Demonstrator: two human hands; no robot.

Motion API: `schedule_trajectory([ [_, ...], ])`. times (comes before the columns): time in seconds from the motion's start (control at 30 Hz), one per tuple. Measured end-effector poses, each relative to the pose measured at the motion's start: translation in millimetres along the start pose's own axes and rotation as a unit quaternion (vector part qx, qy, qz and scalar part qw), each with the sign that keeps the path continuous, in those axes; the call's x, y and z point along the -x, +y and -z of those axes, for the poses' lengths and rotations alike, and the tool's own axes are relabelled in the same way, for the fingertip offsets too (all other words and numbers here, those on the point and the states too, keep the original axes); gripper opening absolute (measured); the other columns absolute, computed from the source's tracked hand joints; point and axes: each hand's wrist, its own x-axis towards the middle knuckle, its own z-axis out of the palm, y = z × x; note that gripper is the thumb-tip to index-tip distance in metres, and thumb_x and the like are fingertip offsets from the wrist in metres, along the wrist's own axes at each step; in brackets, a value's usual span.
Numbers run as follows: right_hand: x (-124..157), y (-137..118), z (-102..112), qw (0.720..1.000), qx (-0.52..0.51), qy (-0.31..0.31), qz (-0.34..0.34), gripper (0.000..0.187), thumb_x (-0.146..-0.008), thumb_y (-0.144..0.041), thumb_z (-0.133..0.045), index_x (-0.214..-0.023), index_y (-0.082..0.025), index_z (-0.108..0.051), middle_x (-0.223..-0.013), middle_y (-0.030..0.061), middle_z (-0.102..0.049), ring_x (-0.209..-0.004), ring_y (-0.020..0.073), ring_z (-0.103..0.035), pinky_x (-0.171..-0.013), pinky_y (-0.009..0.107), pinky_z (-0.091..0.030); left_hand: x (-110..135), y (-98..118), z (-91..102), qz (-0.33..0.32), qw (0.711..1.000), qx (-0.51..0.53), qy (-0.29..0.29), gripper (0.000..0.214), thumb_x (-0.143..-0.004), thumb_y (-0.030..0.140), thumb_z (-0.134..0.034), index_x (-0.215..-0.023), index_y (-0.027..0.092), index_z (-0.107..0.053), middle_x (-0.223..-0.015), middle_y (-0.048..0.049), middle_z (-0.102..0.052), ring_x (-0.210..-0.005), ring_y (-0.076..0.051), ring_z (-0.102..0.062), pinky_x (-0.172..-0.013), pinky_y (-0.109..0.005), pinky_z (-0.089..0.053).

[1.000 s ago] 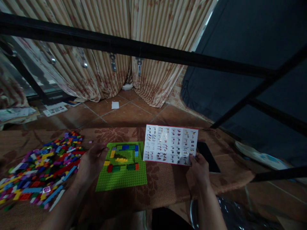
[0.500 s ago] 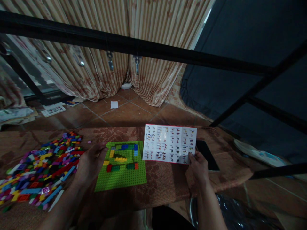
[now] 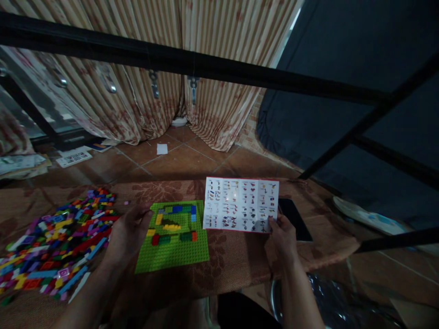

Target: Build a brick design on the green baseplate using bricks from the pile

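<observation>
A green baseplate [image 3: 171, 256] lies on the cloth-covered table, with a few blue, yellow, red and dark green bricks pressed onto its far half. My left hand [image 3: 128, 233] rests at the plate's left edge, fingers curled against it. My right hand [image 3: 283, 237] pinches the lower right corner of a printed instruction sheet [image 3: 240, 204], held up just right of the plate. A big pile of loose coloured bricks [image 3: 55, 242] spreads over the table to the left.
A dark phone [image 3: 295, 212] lies flat on the table behind the sheet. The table's front edge runs near my forearms. Black metal bars [image 3: 206, 68] cross overhead. Striped curtains, a tiled floor with papers [image 3: 73, 158] and a dark tarp lie beyond.
The view has drifted slightly; the sheet and my right hand sit a little further left and higher in the picture. My left hand stays at the plate's edge.
</observation>
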Motion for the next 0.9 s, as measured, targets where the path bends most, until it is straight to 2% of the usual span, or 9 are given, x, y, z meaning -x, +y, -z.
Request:
schedule_trajectory([
  [0.1, -1, 0, 0, 1.0, 0.001, 0.003, -0.011, 0.038, -0.061, -0.046, -0.072, -0.084, -0.017, -0.063, -0.078, 0.0068, -0.073, -0.067, 0.0201, -0.066, -0.062, 0.032, -0.054, 0, 2, 0.9, 0.003, 1.0, -0.002, -0.02, 0.03, -0.079, 0.041, -0.054, -0.097, 0.02, -0.065, -0.095, -0.0066, -0.074, -0.086, -0.023, -0.07, -0.078, -0.033, -0.055],
  [0.4, -4, 6, 4, 0.999, 0.032, 0.0, -0.01, 0.037, -0.064, -0.047, -0.071, -0.085, -0.016, -0.064, -0.078, 0.0074, -0.073, -0.067, 0.02, -0.066, -0.061, 0.031, -0.054, 1, 12, 1.7, 0.013, 1.0, 0.021, -0.012, 0.033, -0.079, 0.041, -0.054, -0.101, 0.019, -0.066, -0.098, -0.0081, -0.074, -0.088, -0.023, -0.07, -0.082, -0.035, -0.056],
  [0.7, -5, 7, 4, 1.0, 0.02, 0.002, -0.018, 0.039, -0.061, -0.046, -0.073, -0.085, -0.017, -0.064, -0.078, 0.0069, -0.073, -0.067, 0.0202, -0.067, -0.061, 0.031, -0.054, 2, 7, -0.1, 0.003, 0.999, 0.038, -0.024, 0.028, -0.08, 0.041, -0.056, -0.097, 0.021, -0.065, -0.098, -0.0073, -0.074, -0.088, -0.024, -0.07, -0.079, -0.033, -0.057],
  [0.9, -5, 7, 4, 1.0, 0.011, 0.008, -0.025, 0.038, -0.06, -0.043, -0.075, -0.085, -0.016, -0.066, -0.079, 0.0073, -0.074, -0.067, 0.0201, -0.068, -0.062, 0.031, -0.055, 2, 4, -2.4, -0.009, 1.0, 0.025, -0.016, 0.028, -0.082, 0.038, -0.053, -0.099, 0.02, -0.067, -0.102, -0.009, -0.073, -0.091, -0.023, -0.07, -0.085, -0.036, -0.055],
])
